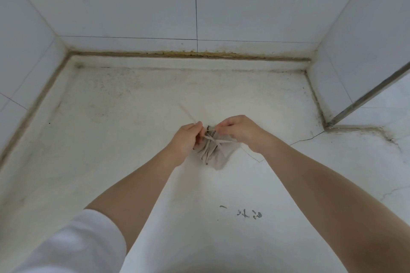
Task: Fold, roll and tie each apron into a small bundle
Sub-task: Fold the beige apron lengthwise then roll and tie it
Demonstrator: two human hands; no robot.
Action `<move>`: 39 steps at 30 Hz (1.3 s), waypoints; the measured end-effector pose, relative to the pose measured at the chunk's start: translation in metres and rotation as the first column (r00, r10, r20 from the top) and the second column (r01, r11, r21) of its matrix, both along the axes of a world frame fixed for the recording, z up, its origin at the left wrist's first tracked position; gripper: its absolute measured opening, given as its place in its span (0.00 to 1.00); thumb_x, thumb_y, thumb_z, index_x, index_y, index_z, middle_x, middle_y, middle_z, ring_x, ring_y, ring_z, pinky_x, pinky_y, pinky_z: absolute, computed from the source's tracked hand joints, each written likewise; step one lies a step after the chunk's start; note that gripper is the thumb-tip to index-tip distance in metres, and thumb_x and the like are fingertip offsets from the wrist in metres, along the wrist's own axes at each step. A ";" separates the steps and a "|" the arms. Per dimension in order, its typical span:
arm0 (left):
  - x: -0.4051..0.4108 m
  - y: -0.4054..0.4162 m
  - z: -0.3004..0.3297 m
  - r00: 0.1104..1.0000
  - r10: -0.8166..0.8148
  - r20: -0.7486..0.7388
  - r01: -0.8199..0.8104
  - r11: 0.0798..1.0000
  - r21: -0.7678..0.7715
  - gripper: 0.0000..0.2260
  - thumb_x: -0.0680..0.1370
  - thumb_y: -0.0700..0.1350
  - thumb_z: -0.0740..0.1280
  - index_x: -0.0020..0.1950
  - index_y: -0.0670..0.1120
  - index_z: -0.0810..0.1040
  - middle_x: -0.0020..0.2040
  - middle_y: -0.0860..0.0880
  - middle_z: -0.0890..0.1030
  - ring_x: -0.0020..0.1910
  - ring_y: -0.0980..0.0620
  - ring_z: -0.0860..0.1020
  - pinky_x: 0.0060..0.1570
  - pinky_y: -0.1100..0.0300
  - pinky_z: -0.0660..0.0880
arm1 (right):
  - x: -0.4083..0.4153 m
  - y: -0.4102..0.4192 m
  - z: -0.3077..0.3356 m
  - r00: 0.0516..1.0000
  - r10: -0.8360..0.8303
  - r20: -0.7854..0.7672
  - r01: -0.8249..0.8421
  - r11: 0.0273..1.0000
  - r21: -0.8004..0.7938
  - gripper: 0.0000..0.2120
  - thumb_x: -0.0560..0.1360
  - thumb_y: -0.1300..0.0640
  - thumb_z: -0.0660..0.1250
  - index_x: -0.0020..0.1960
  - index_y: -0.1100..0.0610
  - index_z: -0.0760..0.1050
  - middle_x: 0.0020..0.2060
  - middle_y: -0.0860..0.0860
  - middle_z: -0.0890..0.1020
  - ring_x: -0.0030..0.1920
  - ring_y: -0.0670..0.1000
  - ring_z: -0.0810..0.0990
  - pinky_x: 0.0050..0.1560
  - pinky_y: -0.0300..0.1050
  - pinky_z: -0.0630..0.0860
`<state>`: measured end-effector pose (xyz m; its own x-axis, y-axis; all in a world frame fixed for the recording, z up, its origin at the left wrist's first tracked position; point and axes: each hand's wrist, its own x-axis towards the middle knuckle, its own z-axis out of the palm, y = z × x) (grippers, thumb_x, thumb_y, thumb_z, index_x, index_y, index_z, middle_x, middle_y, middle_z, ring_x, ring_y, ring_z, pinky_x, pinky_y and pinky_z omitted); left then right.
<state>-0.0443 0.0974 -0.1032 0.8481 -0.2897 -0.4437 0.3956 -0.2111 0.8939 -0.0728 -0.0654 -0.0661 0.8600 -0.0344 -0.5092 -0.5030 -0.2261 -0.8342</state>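
1. the apron (216, 155), rolled into a small bundle, lies on the white floor (133, 139) between both hands, likely for steadiness while tying.
2. the left hand (187, 139) pinches a strap (188, 114) that runs up-left, blurred; this probably draws the knot tight.
3. the right hand (238, 129) has curled fingers pinching the straps at the bundle's far end.
4. the bundle's long axis runs near to far, tilted slightly left.

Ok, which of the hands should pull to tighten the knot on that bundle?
Probably the left hand: it pinches the thin beige strap whose free end runs up and away. The right hand grips at the knot on the small beige rolled apron bundle, well placed to steady it.
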 end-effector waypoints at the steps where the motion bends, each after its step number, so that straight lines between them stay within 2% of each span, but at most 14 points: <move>1: 0.001 0.002 0.001 0.999 0.013 -0.043 -0.017 0.997 -0.078 0.19 0.82 0.45 0.54 0.32 0.45 0.67 0.32 0.49 0.71 0.32 0.52 0.68 0.31 0.62 0.64 | 0.001 -0.003 -0.002 0.998 -0.064 0.019 0.064 0.998 -0.009 0.09 0.73 0.70 0.65 0.46 0.60 0.81 0.37 0.47 0.79 0.39 0.41 0.77 0.36 0.26 0.69; 5: 0.001 0.014 0.006 0.984 -0.145 -0.107 0.118 0.968 -0.223 0.19 0.84 0.46 0.50 0.33 0.45 0.64 0.37 0.50 0.78 0.29 0.53 0.70 0.33 0.63 0.68 | -0.001 -0.018 -0.012 0.984 -0.176 0.027 0.178 0.978 -0.110 0.14 0.70 0.73 0.62 0.40 0.57 0.80 0.35 0.48 0.78 0.37 0.45 0.73 0.36 0.32 0.67; 10: -0.007 0.009 0.002 0.967 -0.254 -0.018 0.255 0.966 0.052 0.17 0.83 0.47 0.52 0.35 0.45 0.66 0.34 0.48 0.75 0.30 0.51 0.68 0.35 0.60 0.66 | -0.004 -0.019 -0.006 0.973 -0.228 0.040 0.231 0.969 -0.091 0.14 0.73 0.70 0.59 0.42 0.56 0.79 0.36 0.49 0.78 0.31 0.44 0.68 0.26 0.30 0.63; 13: -0.007 -0.002 -0.002 0.954 -0.294 0.059 0.275 0.937 0.215 0.18 0.83 0.48 0.52 0.34 0.45 0.65 0.31 0.49 0.69 0.32 0.49 0.67 0.38 0.57 0.66 | 0.002 -0.001 0.009 0.966 -0.240 0.092 0.232 0.968 0.092 0.14 0.75 0.71 0.58 0.48 0.59 0.79 0.38 0.51 0.78 0.28 0.46 0.68 0.26 0.31 0.64; 15: -0.006 -0.005 -0.001 0.910 -0.406 0.081 0.346 0.853 0.390 0.17 0.83 0.48 0.51 0.36 0.45 0.67 0.34 0.49 0.69 0.38 0.48 0.68 0.42 0.57 0.66 | 0.006 0.007 0.020 0.960 -0.248 0.131 0.210 0.946 0.247 0.15 0.75 0.73 0.57 0.50 0.60 0.78 0.39 0.52 0.78 0.28 0.46 0.71 0.30 0.36 0.70; 17: -0.006 -0.008 0.002 0.847 -0.528 0.056 0.411 0.718 0.562 0.14 0.83 0.46 0.51 0.46 0.40 0.72 0.43 0.47 0.74 0.44 0.46 0.71 0.46 0.57 0.66 | 0.011 0.017 0.029 0.964 -0.211 0.160 0.144 0.925 0.352 0.16 0.74 0.75 0.57 0.51 0.60 0.78 0.40 0.52 0.78 0.32 0.47 0.77 0.39 0.40 0.78; 19: -0.005 -0.007 0.001 0.808 -0.589 0.008 0.466 0.648 0.602 0.12 0.82 0.45 0.53 0.56 0.39 0.71 0.50 0.46 0.74 0.49 0.47 0.73 0.46 0.57 0.67 | 0.015 0.031 0.032 0.978 -0.128 0.167 0.052 0.917 0.394 0.17 0.74 0.75 0.58 0.51 0.59 0.79 0.43 0.52 0.79 0.40 0.49 0.81 0.51 0.44 0.79; 22: -0.008 -0.002 -0.001 0.797 -0.604 -0.007 0.493 0.643 0.586 0.14 0.80 0.52 0.55 0.49 0.43 0.73 0.48 0.45 0.77 0.42 0.48 0.74 0.39 0.58 0.67 | 0.017 0.051 0.026 0.990 -0.051 0.128 -0.019 0.870 0.492 0.21 0.75 0.77 0.53 0.55 0.58 0.78 0.47 0.53 0.80 0.50 0.51 0.80 0.59 0.48 0.76; 25: -0.010 0.002 -0.001 0.799 -0.600 0.040 0.452 0.643 0.618 0.21 0.83 0.52 0.47 0.53 0.39 0.74 0.48 0.39 0.78 0.42 0.46 0.74 0.40 0.58 0.67 | 0.019 0.057 0.010 0.995 -0.008 0.096 -0.048 0.825 0.564 0.25 0.76 0.76 0.52 0.66 0.56 0.71 0.53 0.51 0.79 0.59 0.50 0.75 0.61 0.45 0.71; 27: -0.009 0.006 -0.001 0.809 -0.586 0.044 0.440 0.653 0.616 0.20 0.83 0.51 0.46 0.47 0.40 0.72 0.42 0.42 0.76 0.37 0.50 0.71 0.35 0.61 0.65 | 0.020 0.055 -0.003 0.989 0.093 0.111 -0.130 0.910 0.394 0.30 0.77 0.74 0.52 0.72 0.48 0.62 0.60 0.51 0.77 0.63 0.50 0.72 0.61 0.44 0.67; 29: -0.006 0.007 -0.003 0.859 -0.511 0.034 0.420 0.741 0.523 0.19 0.83 0.52 0.49 0.40 0.44 0.69 0.36 0.47 0.73 0.34 0.51 0.70 0.34 0.62 0.65 | 0.017 0.049 -0.014 0.969 0.212 0.130 -0.214 0.977 -0.001 0.30 0.77 0.70 0.52 0.74 0.47 0.57 0.62 0.53 0.76 0.64 0.52 0.73 0.61 0.43 0.68; 33: -0.004 0.005 -0.010 0.964 -0.254 -0.077 0.264 0.945 0.193 0.18 0.82 0.51 0.56 0.34 0.44 0.69 0.29 0.49 0.70 0.29 0.52 0.73 0.37 0.61 0.74 | 0.006 0.035 -0.026 0.880 0.451 0.146 -0.376 0.851 -0.366 0.28 0.76 0.70 0.55 0.74 0.55 0.57 0.58 0.54 0.78 0.58 0.54 0.77 0.58 0.41 0.72; 36: -0.002 0.003 -0.011 0.970 -0.168 -0.177 0.182 0.981 0.067 0.18 0.81 0.52 0.58 0.36 0.42 0.70 0.28 0.49 0.71 0.29 0.52 0.76 0.36 0.62 0.77 | 0.001 0.030 -0.034 0.800 0.591 0.099 -0.466 0.717 -0.518 0.25 0.77 0.67 0.58 0.72 0.56 0.60 0.57 0.54 0.76 0.57 0.53 0.75 0.58 0.43 0.71; 39: -0.001 0.005 -0.010 0.961 -0.163 -0.225 0.171 0.985 0.018 0.14 0.80 0.47 0.61 0.37 0.42 0.72 0.30 0.48 0.71 0.30 0.53 0.78 0.40 0.62 0.80 | -0.001 0.032 -0.042 0.759 0.643 0.104 -0.418 0.603 -0.679 0.16 0.77 0.66 0.57 0.63 0.60 0.69 0.52 0.56 0.76 0.53 0.56 0.74 0.53 0.49 0.72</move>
<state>-0.0452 0.1022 -0.1128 0.6681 -0.3987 -0.6283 0.5392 -0.3224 0.7780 -0.0736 -0.0335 -0.1083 0.9215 0.2916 -0.2567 0.1295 -0.8536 -0.5046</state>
